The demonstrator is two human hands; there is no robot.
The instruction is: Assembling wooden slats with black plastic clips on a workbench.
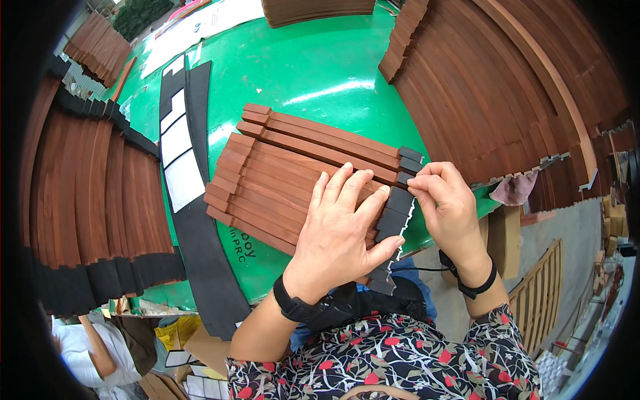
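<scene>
A row of reddish-brown wooden slats [273, 180] lies side by side on a green tabletop, their right ends covered with black pads [398, 203]. My left hand [337, 230] rests flat across the slats, fingers spread, with the thumb reaching over the black ends. At the right end of one slat, the thumb and forefinger of my right hand [448, 207] are pinched on the edge of its black pad. Two slats at the far side of the row sit slightly apart from the others. Left of the row lies a long black strip [213, 267] with white rectangles [183, 183] on it.
Stacked slats with black ends [100, 200] stand on the left. A larger slat stack [480, 93] fills the right, with a pinkish cloth [513, 189] below it. More slats [317, 10] lie at the back of the green table [313, 73]. Another person [100, 353] is at lower left.
</scene>
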